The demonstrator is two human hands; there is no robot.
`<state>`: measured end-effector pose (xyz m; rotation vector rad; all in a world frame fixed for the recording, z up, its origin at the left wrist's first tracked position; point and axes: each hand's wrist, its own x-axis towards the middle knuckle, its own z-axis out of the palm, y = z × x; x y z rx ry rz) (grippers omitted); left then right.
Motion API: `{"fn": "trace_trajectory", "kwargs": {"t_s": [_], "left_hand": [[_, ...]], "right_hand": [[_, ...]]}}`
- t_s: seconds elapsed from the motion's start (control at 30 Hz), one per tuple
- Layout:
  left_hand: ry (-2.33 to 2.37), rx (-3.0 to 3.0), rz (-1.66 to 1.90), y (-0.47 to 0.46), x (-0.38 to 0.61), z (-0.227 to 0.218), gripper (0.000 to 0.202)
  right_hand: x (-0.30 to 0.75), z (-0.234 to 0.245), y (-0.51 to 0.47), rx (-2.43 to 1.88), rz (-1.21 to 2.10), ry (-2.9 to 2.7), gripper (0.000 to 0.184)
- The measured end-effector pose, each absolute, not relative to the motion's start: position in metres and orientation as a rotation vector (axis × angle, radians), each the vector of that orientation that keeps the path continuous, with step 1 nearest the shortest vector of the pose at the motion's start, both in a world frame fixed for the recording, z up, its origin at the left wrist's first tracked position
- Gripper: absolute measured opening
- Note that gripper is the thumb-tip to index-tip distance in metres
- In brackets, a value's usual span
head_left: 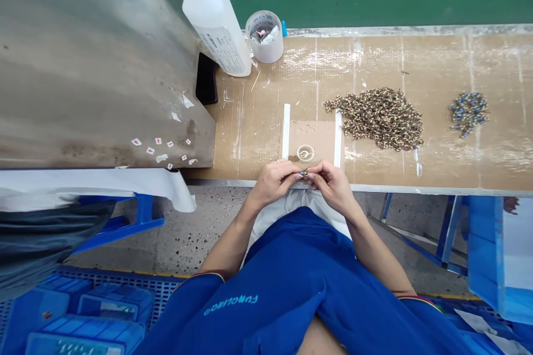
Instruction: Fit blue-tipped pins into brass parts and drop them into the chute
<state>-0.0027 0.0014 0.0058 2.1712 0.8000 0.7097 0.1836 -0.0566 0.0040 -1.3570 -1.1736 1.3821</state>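
Note:
My left hand [272, 180] and my right hand [332, 184] meet at the bench's front edge, fingertips pinched together. Between them is a tiny part [303, 173] with blue and brown-gold on it, too small to name. Both hands grip it, one from each side. Just beyond the fingertips sits a small round white dish [306, 147] with thin yellowish sticks or loops in it. It stands on a cardboard piece [316, 133] flanked by two white strips. A large heap of tiny brown-and-gold parts [381, 119] lies to the right, with a smaller heap of bluish ones [469, 112] farther right.
A white bottle with a blue cap [219, 28] stands at the back left, beside a tape roll [266, 39] holding scraps. A black box [206, 79] and a thin stick [255, 81] lie near. Metal sheeting [104, 77] borders the left; blue crates [112, 305] are below.

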Motion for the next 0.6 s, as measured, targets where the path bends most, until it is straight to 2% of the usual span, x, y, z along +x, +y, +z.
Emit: {"fn": "trace_trajectory", "kwargs": {"t_s": [0.37, 0.6], "left_hand": [[0.805, 2.193, 0.686, -0.0002, -0.0029, 0.0036, 0.041], [0.794, 2.232, 0.719, 0.0000, -0.0011, 0.0040, 0.033]], "right_hand": [[0.1873, 0.0005, -0.0583, -1.338, 1.334, -1.287, 0.022], [0.1889, 0.0019, -0.0579, -1.352, 1.364, -1.357, 0.017]]}}
